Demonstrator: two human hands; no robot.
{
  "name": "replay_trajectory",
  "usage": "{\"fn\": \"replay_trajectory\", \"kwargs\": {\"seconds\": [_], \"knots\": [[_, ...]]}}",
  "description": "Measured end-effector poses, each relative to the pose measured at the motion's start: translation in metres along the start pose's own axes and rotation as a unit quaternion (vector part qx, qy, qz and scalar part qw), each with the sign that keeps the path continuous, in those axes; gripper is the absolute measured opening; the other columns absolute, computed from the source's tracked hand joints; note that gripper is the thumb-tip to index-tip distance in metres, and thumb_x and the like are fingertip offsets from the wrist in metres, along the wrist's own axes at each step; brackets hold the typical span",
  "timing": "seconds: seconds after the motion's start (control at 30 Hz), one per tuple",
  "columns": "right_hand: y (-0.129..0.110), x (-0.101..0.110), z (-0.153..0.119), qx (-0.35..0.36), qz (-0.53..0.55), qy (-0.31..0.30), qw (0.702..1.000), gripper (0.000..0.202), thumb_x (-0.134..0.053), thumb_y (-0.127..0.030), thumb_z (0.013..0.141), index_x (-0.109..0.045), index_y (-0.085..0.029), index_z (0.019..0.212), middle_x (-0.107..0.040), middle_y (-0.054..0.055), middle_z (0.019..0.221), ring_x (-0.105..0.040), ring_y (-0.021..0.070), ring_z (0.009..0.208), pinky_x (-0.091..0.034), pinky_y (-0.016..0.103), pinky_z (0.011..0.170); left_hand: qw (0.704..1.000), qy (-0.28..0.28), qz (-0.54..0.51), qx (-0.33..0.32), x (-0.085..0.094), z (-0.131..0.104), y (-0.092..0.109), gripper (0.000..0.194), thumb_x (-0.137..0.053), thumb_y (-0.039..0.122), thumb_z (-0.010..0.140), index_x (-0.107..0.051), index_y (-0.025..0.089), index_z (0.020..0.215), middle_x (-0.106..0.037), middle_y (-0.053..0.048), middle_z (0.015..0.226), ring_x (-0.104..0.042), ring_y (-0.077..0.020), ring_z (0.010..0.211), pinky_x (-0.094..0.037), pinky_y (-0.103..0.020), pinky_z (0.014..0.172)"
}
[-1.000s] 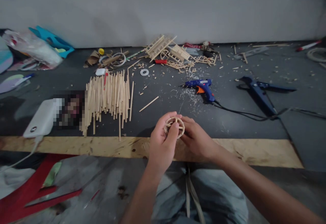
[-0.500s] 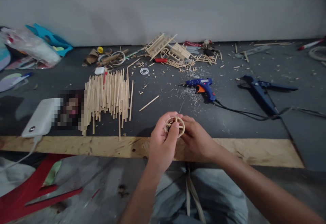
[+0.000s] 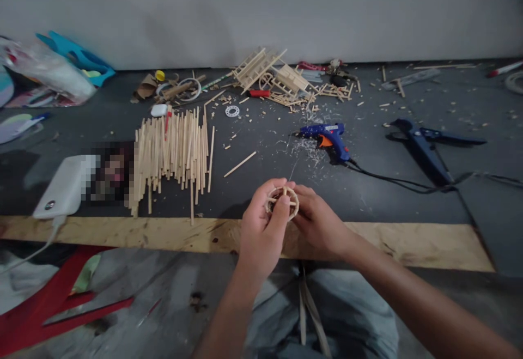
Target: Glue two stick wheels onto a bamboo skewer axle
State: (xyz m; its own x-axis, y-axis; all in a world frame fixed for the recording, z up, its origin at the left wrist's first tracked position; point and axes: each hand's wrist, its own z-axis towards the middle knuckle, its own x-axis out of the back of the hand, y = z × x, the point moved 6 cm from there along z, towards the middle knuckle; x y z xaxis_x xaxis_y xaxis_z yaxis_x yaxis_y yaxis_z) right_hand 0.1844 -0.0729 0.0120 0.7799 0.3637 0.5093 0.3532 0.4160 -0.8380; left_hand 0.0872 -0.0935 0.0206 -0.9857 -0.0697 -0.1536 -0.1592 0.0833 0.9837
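Note:
A small spoked wooden wheel (image 3: 293, 212) is held over the table's front edge. My left hand (image 3: 261, 223) grips it, thumb lying across the spokes and fingers curled behind the rim. My right hand (image 3: 321, 217) is closed against the wheel's right side; its fingertips are hidden behind the rim. Beyond the hands, a blue glue gun (image 3: 329, 138) with an orange trigger lies on its side amid thin glue strings. One loose wooden stick (image 3: 240, 164) lies to the left of it.
Many wooden sticks (image 3: 180, 149) lie in a spread pile on the left, beside a white power bank (image 3: 65, 187). A stick-built model (image 3: 272, 73) stands at the back among offcuts. Dark blue cutters (image 3: 429, 149) lie on the right, with the glue gun's cord (image 3: 392, 184) running past them.
The camera view has shifted slightly. Both hands keep nearly the same hold on the wheel, and nothing on the table has visibly been moved.

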Motion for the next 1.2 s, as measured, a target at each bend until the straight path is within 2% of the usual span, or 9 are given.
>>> {"fn": "replay_trajectory", "kwargs": {"seconds": [0.43,0.6,0.7,0.83,0.97,1.03,1.2], "knots": [[-0.001,0.000,0.001,0.004,0.007,0.000,1.000,0.019,-0.049,-0.009,0.083,-0.061,-0.021,0.092,-0.060,0.004,0.095,-0.051,0.0180,0.090,-0.037,0.032,0.079,1.000,0.009,-0.008,-0.002,0.002,-0.001,0.000,0.022,-0.053,0.024,0.085,-0.056,0.022,0.107,-0.065,-0.003,0.108,-0.057,-0.0144,0.105,-0.046,-0.025,0.088],[0.002,-0.001,-0.001,-0.002,0.007,-0.002,1.000,0.014,-0.049,-0.013,0.085,-0.061,-0.020,0.087,-0.059,0.005,0.091,-0.051,0.0184,0.089,-0.037,0.034,0.080,1.000,0.004,0.019,0.006,0.002,0.000,0.003,0.024,-0.053,0.027,0.085,-0.056,0.020,0.108,-0.063,-0.007,0.111,-0.058,-0.0169,0.103,-0.047,-0.027,0.087],[0.003,0.000,-0.001,-0.008,0.013,0.004,1.000,0.014,-0.048,-0.015,0.086,-0.061,-0.020,0.082,-0.059,0.004,0.088,-0.051,0.0189,0.090,-0.038,0.034,0.081,1.000,-0.003,0.028,0.009,0.002,-0.001,0.005,0.033,-0.054,0.031,0.084,-0.053,0.022,0.116,-0.060,-0.009,0.118,-0.057,-0.0188,0.105,-0.047,-0.029,0.086],[0.002,0.005,0.000,-0.032,0.084,0.007,0.996,0.018,-0.045,-0.019,0.089,-0.062,-0.023,0.091,-0.061,0.003,0.093,-0.053,0.0170,0.088,-0.040,0.033,0.082,0.999,0.015,-0.010,-0.031,0.008,0.003,0.007,0.043,-0.047,0.038,0.087,-0.044,0.024,0.127,-0.056,-0.010,0.125,-0.055,-0.0198,0.110,-0.045,-0.033,0.091],[0.008,0.017,-0.002,-0.093,0.181,0.016,0.979,0.020,-0.045,-0.031,0.090,-0.063,-0.024,0.096,-0.061,0.002,0.096,-0.055,0.0152,0.088,-0.044,0.029,0.079,0.997,0.046,-0.036,-0.055,0.021,0.015,0.001,0.035,-0.044,0.035,0.089,-0.052,0.022,0.120,-0.062,-0.008,0.116,-0.054,-0.0180,0.111,-0.037,-0.036,0.100],[0.010,0.025,-0.003,-0.107,0.202,0.022,0.973,0.022,-0.046,-0.035,0.089,-0.064,-0.022,0.092,-0.062,0.002,0.093,-0.056,0.0153,0.086,-0.045,0.028,0.077,0.998,0.022,-0.038,-0.045,0.022,0.022,-0.002,0.030,-0.048,0.029,0.087,-0.057,0.022,0.115,-0.064,-0.007,0.114,-0.055,-0.0173,0.110,-0.037,-0.035,0.100],[0.008,0.042,-0.004,-0.093,0.230,0.026,0.968,0.024,-0.048,-0.039,0.088,-0.063,-0.021,0.086,-0.062,0.003,0.088,-0.056,0.0154,0.085,-0.044,0.030,0.080,0.993,-0.116,-0.002,-0.014,0.003,0.028,0.001,0.032,-0.048,0.015,0.083,-0.061,0.024,0.111,-0.064,-0.005,0.116,-0.056,-0.0179,0.110,-0.039,-0.035,0.099]]}}
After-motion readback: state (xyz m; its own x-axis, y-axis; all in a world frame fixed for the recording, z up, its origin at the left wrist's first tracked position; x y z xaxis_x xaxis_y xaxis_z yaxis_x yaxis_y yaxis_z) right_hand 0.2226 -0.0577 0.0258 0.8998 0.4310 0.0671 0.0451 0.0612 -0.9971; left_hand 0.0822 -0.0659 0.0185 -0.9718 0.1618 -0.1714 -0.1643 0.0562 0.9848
